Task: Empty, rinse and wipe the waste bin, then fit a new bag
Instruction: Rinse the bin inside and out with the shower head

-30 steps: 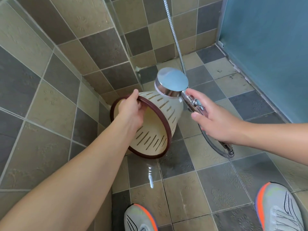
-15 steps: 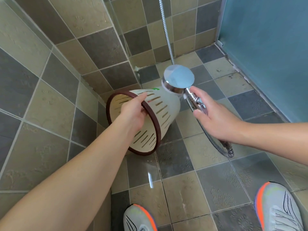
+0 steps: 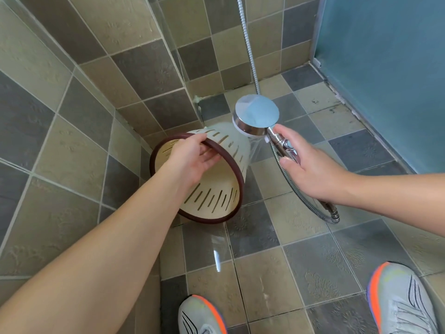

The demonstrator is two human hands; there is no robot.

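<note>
A cream slotted waste bin (image 3: 226, 150) with a dark brown rim is held tipped on its side above the shower floor, its mouth facing me. My left hand (image 3: 192, 160) grips the top of the rim, fingers curled inside. My right hand (image 3: 305, 167) holds the chrome handle of a shower head (image 3: 256, 116), which sits just right of the bin's base. A thin spray of water falls from the shower head past the base of the bin.
A metal hose (image 3: 250, 51) runs up the back wall and loops on the floor to the right. Tiled walls close in on the left and back, a blue frosted panel (image 3: 385, 68) on the right. My two shoes (image 3: 202, 317) stand on wet tiles.
The shower head has shifted right, off the bin's side to beside its base, and water now sprays. My left hand's fingers have slid further along the rim; the bin has turned slightly.
</note>
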